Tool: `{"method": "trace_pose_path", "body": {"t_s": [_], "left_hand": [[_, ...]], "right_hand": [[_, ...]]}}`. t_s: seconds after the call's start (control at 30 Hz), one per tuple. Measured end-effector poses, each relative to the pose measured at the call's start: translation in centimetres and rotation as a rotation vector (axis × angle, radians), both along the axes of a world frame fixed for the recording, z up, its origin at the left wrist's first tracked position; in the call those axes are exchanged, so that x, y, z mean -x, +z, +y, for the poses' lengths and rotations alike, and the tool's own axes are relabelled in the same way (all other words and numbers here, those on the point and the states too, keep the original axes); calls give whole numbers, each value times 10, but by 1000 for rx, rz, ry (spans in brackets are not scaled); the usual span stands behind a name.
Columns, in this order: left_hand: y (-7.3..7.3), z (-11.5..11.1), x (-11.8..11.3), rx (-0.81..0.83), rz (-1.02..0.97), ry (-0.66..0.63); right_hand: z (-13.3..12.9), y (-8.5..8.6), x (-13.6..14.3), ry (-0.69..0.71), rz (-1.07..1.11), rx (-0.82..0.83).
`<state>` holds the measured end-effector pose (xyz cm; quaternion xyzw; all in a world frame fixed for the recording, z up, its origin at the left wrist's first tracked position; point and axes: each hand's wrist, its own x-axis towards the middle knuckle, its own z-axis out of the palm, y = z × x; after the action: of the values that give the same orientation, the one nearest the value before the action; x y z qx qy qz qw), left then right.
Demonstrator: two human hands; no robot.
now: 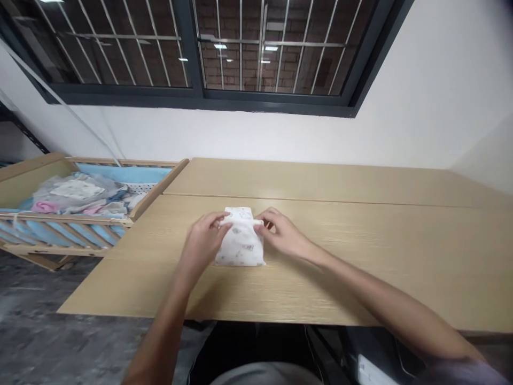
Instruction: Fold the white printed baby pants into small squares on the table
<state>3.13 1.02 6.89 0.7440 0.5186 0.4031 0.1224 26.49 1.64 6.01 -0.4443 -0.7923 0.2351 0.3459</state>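
A folded white cloth with a small grey print lies on the wooden table in front of me. Across its upper part runs a raised fold, pinched at both ends. My left hand has thumb and fingers closed on the fold's left end. At the right end, my right hand grips the same fold between thumb and fingers. Part of the cloth reaches beyond the fold toward the far side of the table. Whether the cloth is a garment, I cannot tell.
The light wooden table stretches far to the right and back to a white wall. Left of it stands a wooden crib with blue lining, holding a pile of clothes and a clear plastic bag. A barred window is above.
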Motion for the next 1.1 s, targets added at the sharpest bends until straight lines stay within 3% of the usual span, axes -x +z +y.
{"method": "trace_pose_path", "body": {"t_s": [0.13,0.3,0.47,0.6,0.73,0.83,0.97,1.03,1.1], "left_hand": [[-1,67,0,142,71,14],[-25,129,-5,296,268,131],[-52,150,-12,351,392,180],[-54,152,-15,346,474,196],[-38,124,-25,277,548,186],[-38,66,-36,161,601,157],[-73,-24,-51,28,732,147],[-95,-54,-56,24,762,174],[-111,-67,-59,35,791,202]], "right_hand": [[73,-13,8,-74,-1,26],[133,-48,20,-244,49,182],[150,-73,27,-271,-25,205],[151,-79,29,-270,-72,186],[145,-72,27,-271,-112,169],[129,-57,26,-179,-194,13],[94,-38,35,285,-409,-261],[76,-38,43,529,-461,-332],[63,-47,51,707,-480,-359]]}}
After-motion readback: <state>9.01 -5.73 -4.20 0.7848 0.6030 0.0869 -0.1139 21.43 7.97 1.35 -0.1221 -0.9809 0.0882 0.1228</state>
